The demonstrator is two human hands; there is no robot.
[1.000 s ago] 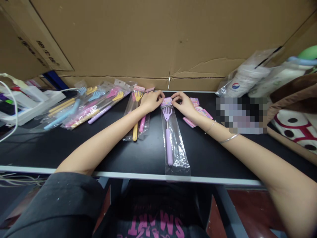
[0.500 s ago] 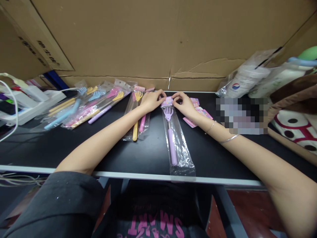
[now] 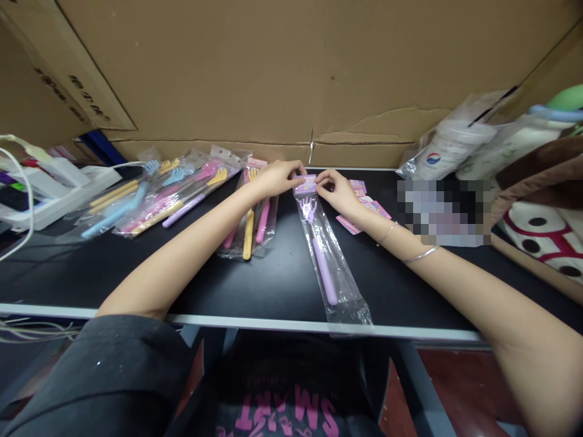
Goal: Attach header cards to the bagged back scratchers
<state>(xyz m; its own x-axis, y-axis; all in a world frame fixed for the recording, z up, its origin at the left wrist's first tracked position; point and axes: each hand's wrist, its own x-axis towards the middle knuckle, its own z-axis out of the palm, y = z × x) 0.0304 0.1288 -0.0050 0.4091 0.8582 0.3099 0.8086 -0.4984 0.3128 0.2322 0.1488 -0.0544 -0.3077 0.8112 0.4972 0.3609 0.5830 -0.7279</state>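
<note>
A purple back scratcher [image 3: 324, 270] lies in a clear plastic bag [image 3: 350, 303] on the black table, its claw end away from me. At the bag's far end sits a small pink and purple header card [image 3: 306, 184]. My left hand [image 3: 283, 178] pinches the card's left edge with thumb and fingers. On the other edge, my right hand [image 3: 336, 189] closes thumb and fingertips on the card. Beneath and beside my left forearm are bagged yellow and pink back scratchers [image 3: 248, 233]. Several loose printed cards [image 3: 376, 209] lie just right of my right hand.
More bagged back scratchers [image 3: 155, 194] are piled at the left, near a white power strip [image 3: 68, 188] with cables. A cardboard wall [image 3: 273, 73] stands behind the table. To the right are a bagged Pepsi cup [image 3: 449, 149], a bottle [image 3: 528, 136] and a patterned bag [image 3: 542, 227].
The bag's near end has swung to the right, carrying the purple back scratcher with it. The card has shifted slightly left between my hands.
</note>
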